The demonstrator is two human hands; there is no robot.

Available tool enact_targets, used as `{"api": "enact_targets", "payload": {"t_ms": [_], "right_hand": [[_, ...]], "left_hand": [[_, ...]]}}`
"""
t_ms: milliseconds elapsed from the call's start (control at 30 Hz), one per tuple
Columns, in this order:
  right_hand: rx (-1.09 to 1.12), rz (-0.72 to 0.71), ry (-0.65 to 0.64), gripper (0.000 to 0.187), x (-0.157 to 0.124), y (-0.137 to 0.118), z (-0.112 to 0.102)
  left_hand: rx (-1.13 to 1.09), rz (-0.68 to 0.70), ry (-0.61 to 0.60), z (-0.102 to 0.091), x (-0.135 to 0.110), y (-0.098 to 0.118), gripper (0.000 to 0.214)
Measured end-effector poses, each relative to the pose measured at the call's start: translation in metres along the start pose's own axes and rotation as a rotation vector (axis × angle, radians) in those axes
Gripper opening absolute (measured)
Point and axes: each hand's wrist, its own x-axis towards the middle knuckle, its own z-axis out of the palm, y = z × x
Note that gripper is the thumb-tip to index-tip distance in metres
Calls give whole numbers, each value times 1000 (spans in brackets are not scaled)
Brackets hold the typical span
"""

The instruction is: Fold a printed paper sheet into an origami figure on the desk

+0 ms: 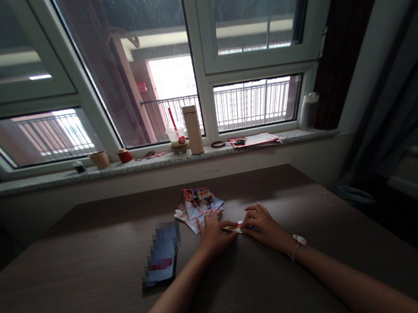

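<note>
Both my hands rest on the dark wooden table [74,277], meeting over a small folded piece of paper [235,228]. My left hand [214,235] pinches its left end with fingers curled. My right hand [263,226] presses and pinches its right end; a bracelet sits on that wrist. Just beyond my left hand lies a small pile of colourful printed paper sheets [199,205].
A phone [161,255] lies face up left of my left arm. On the windowsill [80,174] stand a tall beige flask [192,130], a plastic cup with a straw [175,132], a paper cup [99,160], a red jar [124,156], papers [255,140] and a jug [308,110].
</note>
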Motion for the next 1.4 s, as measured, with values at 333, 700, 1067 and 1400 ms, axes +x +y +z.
{"api": "enact_targets", "payload": {"t_ms": [333, 700, 1067, 1400], "right_hand": [[-40, -12, 3, 12, 0, -1, 1], [-69, 59, 11, 17, 3, -4, 4], [-114, 162, 40, 19, 4, -9, 8], [-92, 302, 2, 21, 8, -11, 8]], "left_hand": [[2, -4, -7, 0, 2, -2, 23], [8, -26, -8, -1, 3, 0, 20], [11, -56, 1, 1, 7, 2, 18], [9, -69, -24, 2, 10, 1, 20]]}}
